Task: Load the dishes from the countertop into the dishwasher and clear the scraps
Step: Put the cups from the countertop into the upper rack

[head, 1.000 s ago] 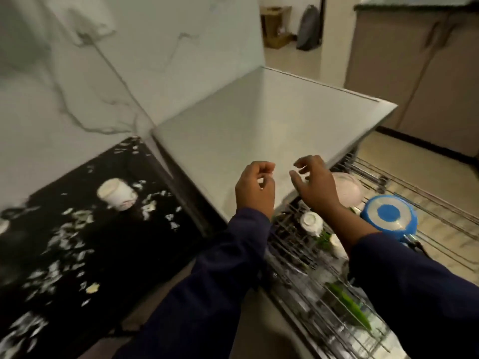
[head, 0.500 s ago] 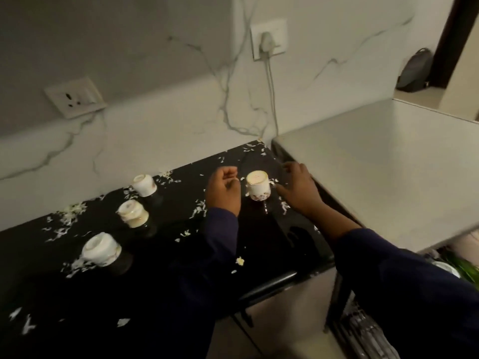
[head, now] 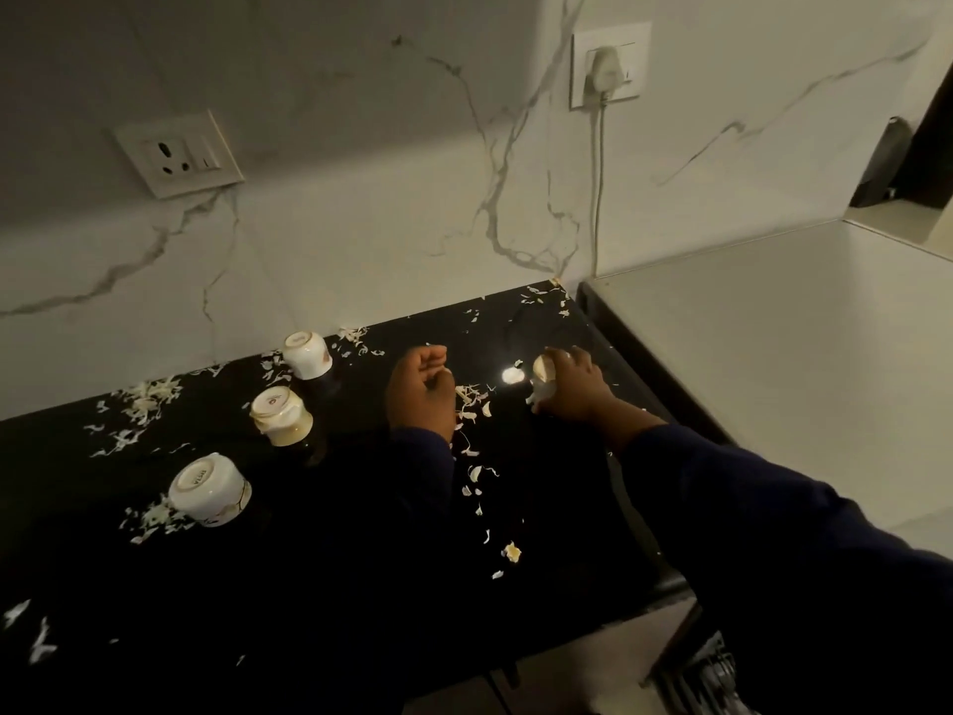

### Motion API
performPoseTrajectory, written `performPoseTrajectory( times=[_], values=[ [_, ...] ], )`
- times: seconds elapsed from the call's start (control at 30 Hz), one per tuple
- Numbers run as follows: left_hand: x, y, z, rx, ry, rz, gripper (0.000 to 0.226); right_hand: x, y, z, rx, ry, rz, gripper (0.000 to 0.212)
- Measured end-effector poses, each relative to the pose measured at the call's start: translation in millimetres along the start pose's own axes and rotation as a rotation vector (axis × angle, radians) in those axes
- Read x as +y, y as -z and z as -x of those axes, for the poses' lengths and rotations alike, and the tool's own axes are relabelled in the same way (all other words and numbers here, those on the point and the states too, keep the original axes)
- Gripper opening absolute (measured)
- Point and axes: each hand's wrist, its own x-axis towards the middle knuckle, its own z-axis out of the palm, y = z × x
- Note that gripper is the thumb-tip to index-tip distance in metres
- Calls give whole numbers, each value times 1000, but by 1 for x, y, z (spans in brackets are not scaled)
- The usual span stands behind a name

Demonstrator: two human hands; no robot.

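Note:
On the black countertop [head: 361, 559] three white cups stand upside down at the left: one at the back [head: 307, 355], one in the middle [head: 281, 416], one nearest me [head: 209, 489]. My right hand [head: 575, 387] grips a fourth white cup [head: 542, 375] near the counter's right end, and its fingers hide most of the cup. My left hand [head: 422, 392] hovers just left of it with fingers curled, holding nothing. Pale vegetable scraps [head: 472, 405] are scattered over the counter, thickest between my hands and around the cups.
A grey dishwasher top [head: 773, 363] adjoins the counter on the right. A marble wall [head: 361, 224] behind carries a wall socket [head: 178, 154] and a plugged-in charger [head: 608, 69] with its cable hanging down. A bit of wire rack [head: 717, 678] shows at the bottom right.
The view swung left from the dishwasher rack to the counter. My right hand closed round the cup that stood between my hands, and tilted it.

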Motion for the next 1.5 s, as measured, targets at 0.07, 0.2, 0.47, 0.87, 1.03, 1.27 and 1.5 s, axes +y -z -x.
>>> performPoseTrajectory(
  times=[0.07,0.2,0.47,0.87,1.03,1.27,1.5],
  values=[
    [-1,-3,-3,5,-2,1,24,1,-4,-4,40,8,-40,81],
    [-6,-8,-2,-27,16,-13,24,-2,-9,-2,114,12,-99,74],
    [14,-34,18,-152,-34,74,23,5,10,38,213,23,-207,80],
    [59,-132,124,-488,-191,210,19,109,77,151,510,-160,-262,78],
    [87,-183,179,-609,-255,212,21,179,113,203,606,-300,-295,79],
    [118,-280,280,-706,-286,191,20,313,155,281,637,-491,-306,76],
    [107,-365,370,-779,-201,63,20,439,130,338,467,-665,-255,77]
  ],
)
